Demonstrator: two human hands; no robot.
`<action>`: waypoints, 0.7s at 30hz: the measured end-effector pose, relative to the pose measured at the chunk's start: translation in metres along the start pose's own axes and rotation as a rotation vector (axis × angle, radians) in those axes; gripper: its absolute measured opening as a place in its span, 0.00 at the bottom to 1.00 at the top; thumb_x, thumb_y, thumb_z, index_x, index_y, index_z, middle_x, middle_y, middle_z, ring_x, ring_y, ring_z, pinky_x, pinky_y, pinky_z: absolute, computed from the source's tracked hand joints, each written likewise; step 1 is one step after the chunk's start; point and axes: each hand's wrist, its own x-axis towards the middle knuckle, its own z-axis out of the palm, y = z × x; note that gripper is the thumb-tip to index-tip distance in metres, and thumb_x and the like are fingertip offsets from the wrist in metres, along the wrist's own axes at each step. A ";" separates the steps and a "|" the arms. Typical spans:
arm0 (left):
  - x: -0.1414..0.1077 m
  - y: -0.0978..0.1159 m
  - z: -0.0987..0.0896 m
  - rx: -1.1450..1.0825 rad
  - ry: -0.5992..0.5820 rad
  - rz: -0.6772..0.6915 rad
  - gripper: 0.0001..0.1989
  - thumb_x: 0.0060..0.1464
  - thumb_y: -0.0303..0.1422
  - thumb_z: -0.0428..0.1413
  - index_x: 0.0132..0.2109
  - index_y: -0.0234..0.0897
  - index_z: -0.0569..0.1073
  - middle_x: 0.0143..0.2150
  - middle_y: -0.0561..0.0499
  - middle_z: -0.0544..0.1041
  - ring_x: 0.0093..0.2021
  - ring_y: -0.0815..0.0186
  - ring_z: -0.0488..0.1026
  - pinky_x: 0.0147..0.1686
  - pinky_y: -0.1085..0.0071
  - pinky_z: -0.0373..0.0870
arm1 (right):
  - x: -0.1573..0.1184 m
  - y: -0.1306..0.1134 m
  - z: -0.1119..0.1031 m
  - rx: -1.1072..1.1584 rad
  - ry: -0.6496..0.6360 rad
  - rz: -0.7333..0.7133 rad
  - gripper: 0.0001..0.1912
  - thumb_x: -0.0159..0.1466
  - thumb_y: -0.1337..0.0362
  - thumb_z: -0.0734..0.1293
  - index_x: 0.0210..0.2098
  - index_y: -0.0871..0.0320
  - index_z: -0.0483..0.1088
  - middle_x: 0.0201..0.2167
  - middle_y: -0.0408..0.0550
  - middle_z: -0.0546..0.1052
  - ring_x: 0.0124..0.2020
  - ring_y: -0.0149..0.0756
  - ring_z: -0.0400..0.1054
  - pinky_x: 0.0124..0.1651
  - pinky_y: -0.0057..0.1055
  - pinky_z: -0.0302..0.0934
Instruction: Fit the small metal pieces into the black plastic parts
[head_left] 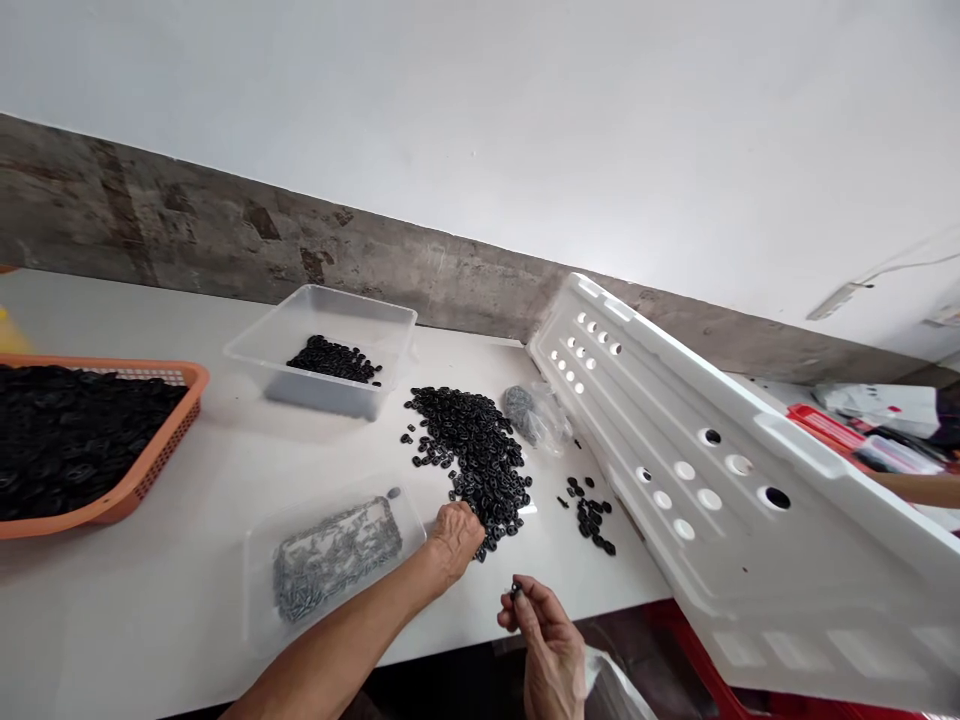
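A large pile of small black parts [480, 440] lies on the white table. My left hand [457, 540] reaches to the pile's near edge, fingers bent down; whatever its fingertips hold is hidden. Near the table's front edge, my right hand [544, 635] pinches a small black part [516, 590] between thumb and forefinger. A clear tray [255, 560] of small grey metal pieces [337, 555] sits beside my left forearm. To the right of the big pile is a smaller group of black parts [592, 520].
Behind stands a clear bin [337, 395] with black parts; at left, an orange basket [142, 480] full of black pieces. A clear bag [547, 420] of grey pieces lies by the pile. A white perforated panel [720, 400] leans on the right.
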 end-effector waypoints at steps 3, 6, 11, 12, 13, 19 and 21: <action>0.013 -0.005 0.005 0.010 -0.031 0.010 0.12 0.59 0.34 0.55 0.44 0.27 0.72 0.42 0.46 0.74 0.43 0.68 0.73 0.43 0.68 0.74 | 0.002 0.001 0.001 -0.027 -0.007 0.017 0.36 0.49 0.46 0.75 0.45 0.67 0.68 0.27 0.50 0.72 0.31 0.29 0.69 0.34 0.20 0.65; 0.020 -0.007 0.007 0.028 -0.019 -0.006 0.11 0.59 0.33 0.55 0.44 0.28 0.72 0.43 0.46 0.74 0.44 0.67 0.73 0.43 0.67 0.75 | 0.002 -0.003 0.002 -0.036 0.007 0.039 0.37 0.46 0.45 0.76 0.44 0.68 0.69 0.29 0.50 0.73 0.30 0.29 0.68 0.34 0.21 0.65; 0.019 -0.007 0.007 0.047 0.070 -0.115 0.17 0.60 0.34 0.54 0.54 0.30 0.68 0.52 0.43 0.71 0.49 0.64 0.72 0.46 0.65 0.74 | -0.001 -0.010 0.004 -0.042 0.004 0.069 0.40 0.43 0.44 0.76 0.44 0.68 0.68 0.27 0.50 0.73 0.30 0.30 0.68 0.34 0.21 0.65; 0.019 -0.008 0.006 0.044 0.076 -0.136 0.17 0.60 0.34 0.54 0.54 0.30 0.68 0.52 0.42 0.71 0.49 0.64 0.72 0.46 0.64 0.74 | -0.001 -0.010 0.005 -0.045 -0.005 0.071 0.40 0.44 0.44 0.76 0.45 0.68 0.67 0.27 0.50 0.73 0.31 0.30 0.69 0.35 0.20 0.65; 0.020 -0.009 0.006 0.038 0.075 -0.150 0.17 0.60 0.34 0.54 0.53 0.29 0.69 0.51 0.43 0.71 0.48 0.64 0.72 0.45 0.65 0.75 | -0.001 -0.011 0.005 -0.047 -0.007 0.072 0.40 0.44 0.44 0.76 0.45 0.68 0.67 0.27 0.49 0.73 0.31 0.29 0.69 0.35 0.20 0.65; 0.029 -0.016 0.000 -0.009 0.035 -0.138 0.12 0.59 0.34 0.55 0.45 0.28 0.72 0.42 0.46 0.74 0.43 0.68 0.73 0.42 0.68 0.74 | 0.000 -0.012 0.006 -0.032 -0.019 0.082 0.38 0.44 0.46 0.76 0.43 0.68 0.67 0.29 0.49 0.73 0.29 0.28 0.68 0.33 0.21 0.64; 0.028 -0.019 -0.004 -0.008 0.045 -0.152 0.12 0.59 0.34 0.55 0.45 0.28 0.72 0.44 0.45 0.74 0.45 0.67 0.72 0.43 0.67 0.74 | 0.001 -0.012 0.006 -0.034 -0.020 0.080 0.38 0.44 0.46 0.76 0.43 0.68 0.67 0.29 0.49 0.73 0.28 0.28 0.68 0.33 0.21 0.64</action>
